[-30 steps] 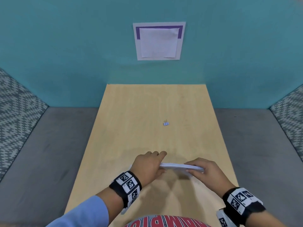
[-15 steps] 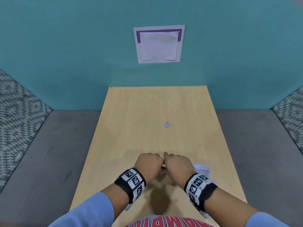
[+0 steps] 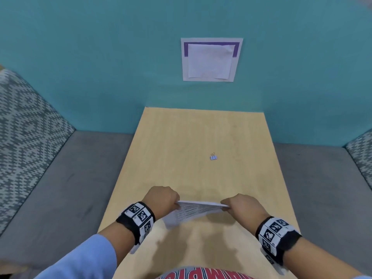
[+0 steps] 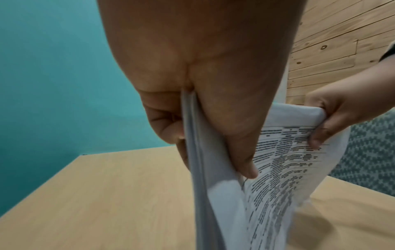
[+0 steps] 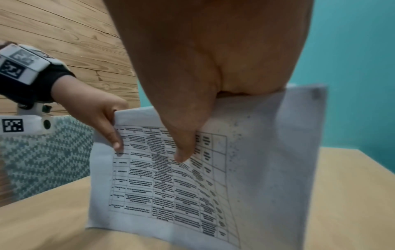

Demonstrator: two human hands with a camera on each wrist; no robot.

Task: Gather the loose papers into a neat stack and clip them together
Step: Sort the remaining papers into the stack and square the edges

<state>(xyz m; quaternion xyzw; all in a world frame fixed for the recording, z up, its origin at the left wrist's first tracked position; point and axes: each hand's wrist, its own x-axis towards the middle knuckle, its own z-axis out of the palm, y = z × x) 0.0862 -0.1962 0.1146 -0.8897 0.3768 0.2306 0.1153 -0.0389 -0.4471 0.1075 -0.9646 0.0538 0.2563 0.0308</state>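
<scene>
A stack of white papers [image 3: 193,211] printed with a table stands upright on its lower edge on the wooden table [image 3: 181,150], near the front. My left hand [image 3: 164,199] grips its top left corner, thumb on the printed side [image 4: 245,162]. My right hand [image 3: 240,206] pinches the top right corner, thumb across the sheet [image 5: 181,152]. The papers [image 5: 213,186] bow slightly, and their lower edges fan apart a little [image 4: 224,194]. A small blue binder clip [image 3: 213,157] lies on the table well beyond the hands, untouched.
A teal wall [image 3: 100,67] backs the table and carries a white sheet with a purple border [image 3: 211,60]. Grey cushioned seating [image 3: 60,188] with patterned side cushions [image 3: 24,127] flanks the table on both sides.
The hands, close together half a second ago, have spread to opposite top corners. The papers have gone from lying flat in the hands to standing on edge.
</scene>
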